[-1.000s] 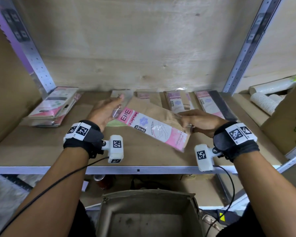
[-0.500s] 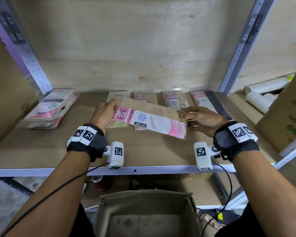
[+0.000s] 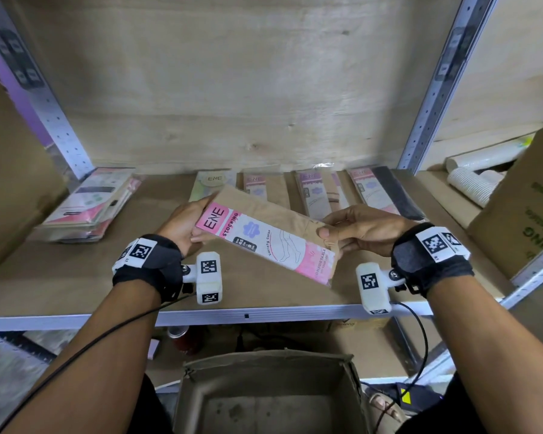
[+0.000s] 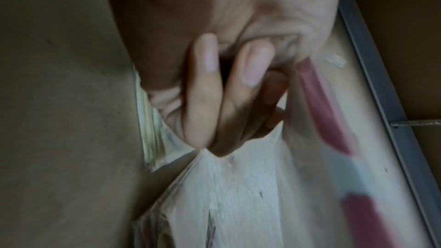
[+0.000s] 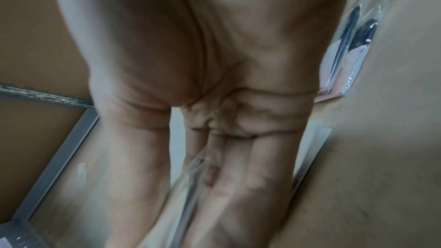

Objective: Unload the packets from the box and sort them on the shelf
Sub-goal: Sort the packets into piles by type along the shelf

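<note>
A pink and white stocking packet [image 3: 268,241] with a tan stocking inside hangs tilted above the wooden shelf [image 3: 76,277]. My left hand [image 3: 187,228] grips its upper left end, near the ENE label. My right hand [image 3: 342,230] pinches its right edge between thumb and fingers. In the left wrist view the curled fingers [image 4: 203,90] press against the blurred packet [image 4: 322,120]. In the right wrist view the clear packet edge [image 5: 193,169] sits between thumb and fingers. The cardboard box [image 3: 264,399] stands open below the shelf edge, its inside looking bare.
Several packets [image 3: 314,192] lie in a row at the back of the shelf. A stack of packets [image 3: 88,205] lies at the left. A large carton [image 3: 521,214] and white paper cups [image 3: 470,180] stand to the right. Metal uprights [image 3: 430,89] frame the bay.
The packet has been lifted and drawn nearer to me, still tilted down to the right. Both hands came with it, and the right thumb now lies on top of its edge.
</note>
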A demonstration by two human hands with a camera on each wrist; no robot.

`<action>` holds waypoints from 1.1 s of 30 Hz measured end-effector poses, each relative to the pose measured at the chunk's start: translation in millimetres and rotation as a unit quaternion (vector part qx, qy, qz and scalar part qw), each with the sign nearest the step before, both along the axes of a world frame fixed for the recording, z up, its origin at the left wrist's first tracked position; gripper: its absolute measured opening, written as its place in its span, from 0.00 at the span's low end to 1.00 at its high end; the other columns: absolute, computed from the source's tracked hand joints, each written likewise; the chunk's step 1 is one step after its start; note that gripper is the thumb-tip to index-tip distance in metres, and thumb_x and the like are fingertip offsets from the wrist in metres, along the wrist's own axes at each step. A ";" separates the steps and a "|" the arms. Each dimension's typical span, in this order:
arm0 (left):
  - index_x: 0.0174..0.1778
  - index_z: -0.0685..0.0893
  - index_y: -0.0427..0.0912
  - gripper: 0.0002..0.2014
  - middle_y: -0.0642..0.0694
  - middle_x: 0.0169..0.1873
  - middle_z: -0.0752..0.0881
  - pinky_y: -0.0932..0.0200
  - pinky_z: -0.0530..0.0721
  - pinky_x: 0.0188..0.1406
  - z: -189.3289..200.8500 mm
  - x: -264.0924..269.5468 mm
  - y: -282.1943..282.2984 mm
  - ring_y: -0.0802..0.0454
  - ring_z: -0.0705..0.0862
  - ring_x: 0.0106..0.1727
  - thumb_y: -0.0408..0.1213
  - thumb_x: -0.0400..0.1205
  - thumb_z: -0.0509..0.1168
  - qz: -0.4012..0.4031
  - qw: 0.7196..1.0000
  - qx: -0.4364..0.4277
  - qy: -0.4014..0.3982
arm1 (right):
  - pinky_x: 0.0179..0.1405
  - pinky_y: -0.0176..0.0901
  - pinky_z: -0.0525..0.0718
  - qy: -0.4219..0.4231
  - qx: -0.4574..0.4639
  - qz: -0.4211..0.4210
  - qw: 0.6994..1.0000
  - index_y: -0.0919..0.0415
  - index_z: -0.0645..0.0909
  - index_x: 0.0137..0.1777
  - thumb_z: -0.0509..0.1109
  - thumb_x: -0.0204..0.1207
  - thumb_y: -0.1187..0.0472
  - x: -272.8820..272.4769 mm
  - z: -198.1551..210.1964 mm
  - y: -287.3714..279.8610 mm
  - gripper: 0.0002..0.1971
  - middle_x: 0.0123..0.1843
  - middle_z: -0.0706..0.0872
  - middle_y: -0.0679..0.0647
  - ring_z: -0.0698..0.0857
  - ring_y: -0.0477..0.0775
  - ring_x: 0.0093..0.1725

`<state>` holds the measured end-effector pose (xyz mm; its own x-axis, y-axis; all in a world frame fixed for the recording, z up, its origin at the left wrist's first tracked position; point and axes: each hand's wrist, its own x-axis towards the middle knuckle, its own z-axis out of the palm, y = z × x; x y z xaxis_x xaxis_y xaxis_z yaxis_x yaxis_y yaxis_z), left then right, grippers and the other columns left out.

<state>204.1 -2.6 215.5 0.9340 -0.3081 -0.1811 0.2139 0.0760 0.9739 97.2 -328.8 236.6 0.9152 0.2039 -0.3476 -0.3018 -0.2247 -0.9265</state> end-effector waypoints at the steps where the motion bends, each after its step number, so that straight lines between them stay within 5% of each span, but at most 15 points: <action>1: 0.40 0.93 0.46 0.17 0.48 0.18 0.76 0.70 0.58 0.09 1.1 -1.3 -0.4 0.56 0.63 0.11 0.46 0.87 0.62 0.001 1.000 -0.011 0.012 | 0.42 0.42 0.91 0.006 0.002 0.014 1.000 0.67 0.86 0.58 0.81 0.68 0.58 -0.5 0.0 0.9 0.21 0.54 0.91 0.67 0.91 0.60 0.49; 5: 0.37 0.81 0.39 0.18 0.49 0.14 0.75 0.70 0.58 0.06 5.6 -5.5 -2.8 0.59 0.65 0.09 0.46 0.88 0.60 0.013 0.996 -0.061 0.068 | 0.40 0.42 0.91 0.007 0.013 0.026 1.000 0.64 0.86 0.53 0.80 0.69 0.60 0.3 3.0 5.6 0.15 0.52 0.91 0.67 0.92 0.59 0.47; 8: 0.35 0.74 0.42 0.22 0.50 0.14 0.74 0.67 0.60 0.08 6.5 -1.4 -1.0 0.59 0.65 0.09 0.57 0.87 0.58 0.032 0.986 -0.107 0.122 | 0.35 0.38 0.90 -0.003 0.033 0.005 0.999 0.63 0.85 0.51 0.79 0.69 0.62 0.9 6.7 9.0 0.12 0.49 0.92 0.63 0.93 0.56 0.44; 12: 0.45 0.79 0.40 0.30 0.49 0.23 0.78 0.68 0.71 0.12 3.1 10.3 3.5 0.57 0.73 0.17 0.68 0.83 0.55 0.095 0.963 -0.194 0.163 | 0.41 0.47 0.93 -0.034 0.065 -0.044 0.996 0.61 0.84 0.48 0.77 0.71 0.63 6.5 8.5 14.9 0.08 0.50 0.90 0.64 0.91 0.60 0.45; 14: 0.47 0.85 0.38 0.35 0.47 0.27 0.82 0.68 0.77 0.18 1.0 13.0 1.6 0.56 0.79 0.22 0.70 0.82 0.53 0.087 0.973 -0.166 0.135 | 0.41 0.48 0.92 -0.043 0.111 -0.080 0.990 0.61 0.83 0.46 0.75 0.74 0.68 11.6 8.7 21.5 0.04 0.49 0.89 0.64 0.91 0.58 0.43; 18: 0.54 0.90 0.39 0.28 0.42 0.41 0.93 0.62 0.89 0.31 4.7 5.4 -13.2 0.51 0.91 0.36 0.64 0.80 0.66 -0.026 0.999 -0.017 0.039 | 0.37 0.48 0.91 -0.043 0.188 -0.142 0.971 0.62 0.80 0.47 0.73 0.75 0.74 23.9 9.2 38.2 0.09 0.49 0.90 0.64 0.93 0.58 0.41; 22: 0.59 0.88 0.41 0.23 0.38 0.51 0.93 0.59 0.90 0.42 8.6 -8.0 -30.6 0.43 0.93 0.48 0.53 0.74 0.78 -0.110 0.991 0.071 -0.021 | 0.42 0.52 0.93 -0.063 0.205 -0.193 0.957 0.68 0.77 0.58 0.72 0.74 0.77 38.6 4.8 56.7 0.15 0.53 0.87 0.64 0.89 0.61 0.45; 27: 0.56 0.88 0.37 0.11 0.43 0.36 0.93 0.63 0.89 0.35 7.8 -13.2 -40.5 0.53 0.87 0.29 0.29 0.79 0.75 -0.085 0.989 0.083 -0.085 | 0.42 0.51 0.93 -0.051 0.193 -0.234 0.951 0.71 0.77 0.60 0.73 0.74 0.76 53.3 -0.1 76.0 0.15 0.48 0.88 0.64 0.92 0.57 0.34; 30: 0.57 0.88 0.35 0.12 0.47 0.30 0.91 0.65 0.86 0.34 7.6 -12.1 -41.5 0.54 0.81 0.26 0.29 0.78 0.76 -0.049 0.985 0.136 -0.095 | 0.37 0.52 0.93 -0.054 0.119 -0.243 0.961 0.70 0.77 0.52 0.75 0.72 0.77 61.1 0.3 82.4 0.13 0.45 0.87 0.64 0.91 0.55 0.30; 33: 0.57 0.89 0.36 0.15 0.36 0.38 0.92 0.58 0.85 0.41 7.3 -10.2 -43.6 0.49 0.82 0.31 0.32 0.75 0.79 -0.018 0.978 0.184 -0.101 | 0.43 0.61 0.92 -0.055 0.029 -0.249 0.967 0.65 0.76 0.45 0.76 0.70 0.79 67.9 0.4 82.7 0.13 0.44 0.86 0.63 0.91 0.62 0.33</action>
